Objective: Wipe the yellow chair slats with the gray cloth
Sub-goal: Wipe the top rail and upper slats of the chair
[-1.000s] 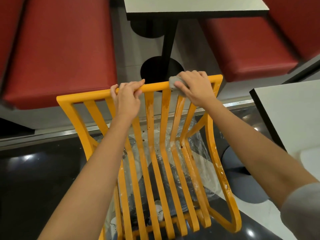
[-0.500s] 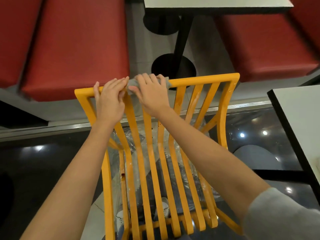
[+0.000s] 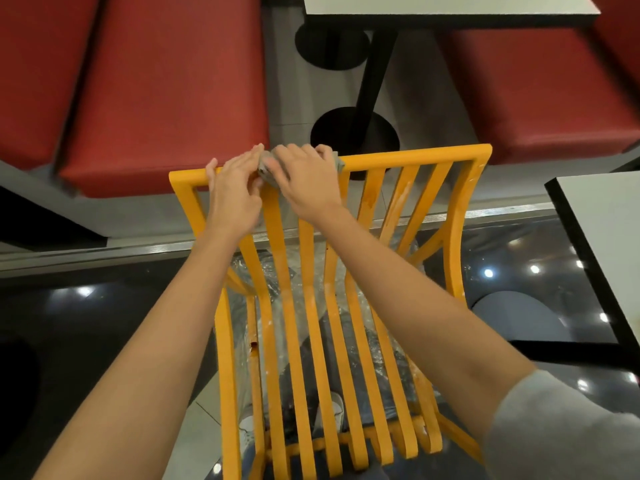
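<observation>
The right hand (image 3: pixel 306 176) lay over the top rail (image 3: pixel 415 157) of the yellow chair (image 3: pixel 453 237), its fingers curled round the gray cloth (image 3: pixel 265 169) and pressing it onto the rail toward the left end. The cloth was bunched under that hand, with one edge showing at the fingertips and another at the far side of the knuckles. The left hand (image 3: pixel 232 195) was just beside it, gripping the rail with its fingertips touching the cloth, and seemed to be steadying the chair.

By the look of it, the wiping was at the top rail and the upper ends of the slats (image 3: pixel 308 306), with the long runs of the slats not yet done: pale smears and specks showed on several, most plainly on the right-hand ones and near the bottom bends. The next move likely called for drawing the cloth down one slat at a time, wrapping it round the narrow bar so both faces got cleaned, while the left hand kept the frame from tipping.

Counted: one chair, with about seven slats between two outer posts; one cloth; two hands. Beyond the chair were two red bench seats (image 3: pixel 162 84), one table (image 3: pixel 446 8) on a black post, and the corner of a second table (image 3: pixel 602 237) at the right.
</observation>
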Demonstrator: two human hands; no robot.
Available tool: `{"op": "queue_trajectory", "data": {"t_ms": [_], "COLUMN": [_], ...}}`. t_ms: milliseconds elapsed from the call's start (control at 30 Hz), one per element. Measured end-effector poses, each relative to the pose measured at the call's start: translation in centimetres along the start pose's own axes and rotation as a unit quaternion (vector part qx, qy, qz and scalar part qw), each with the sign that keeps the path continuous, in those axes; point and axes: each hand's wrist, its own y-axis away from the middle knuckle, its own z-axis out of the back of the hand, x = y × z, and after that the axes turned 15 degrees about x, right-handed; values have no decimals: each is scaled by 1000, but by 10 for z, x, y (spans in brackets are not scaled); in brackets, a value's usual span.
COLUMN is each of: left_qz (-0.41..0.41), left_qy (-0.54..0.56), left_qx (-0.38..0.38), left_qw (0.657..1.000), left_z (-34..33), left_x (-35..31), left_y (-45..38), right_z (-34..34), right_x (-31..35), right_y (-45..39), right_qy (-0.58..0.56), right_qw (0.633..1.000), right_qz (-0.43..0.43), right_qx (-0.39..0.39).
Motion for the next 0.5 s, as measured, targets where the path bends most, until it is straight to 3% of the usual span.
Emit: {"op": "queue_trajectory", "data": {"t_ms": [100, 200, 300, 500], "left_qz": [30, 75, 78, 125], "left_qy": [-70, -111, -107, -172], "left_qx": [-2, -49, -60, -70], "left_qw": [997, 990, 989, 975], "left_z": [20, 32, 25, 21], "left_x": [24, 50, 56, 53], "left_y": [17, 44, 51, 48], "right_z": [7, 10, -3, -32], "right_x": [-29, -44, -15, 68], "right_y": [14, 23, 11, -15], "right_qy": [-8, -22, -35, -7], "right_qw": [999, 996, 990, 1000], "right_qz": [52, -47, -110, -13], "right_qx": [3, -66, -81, -19]}}
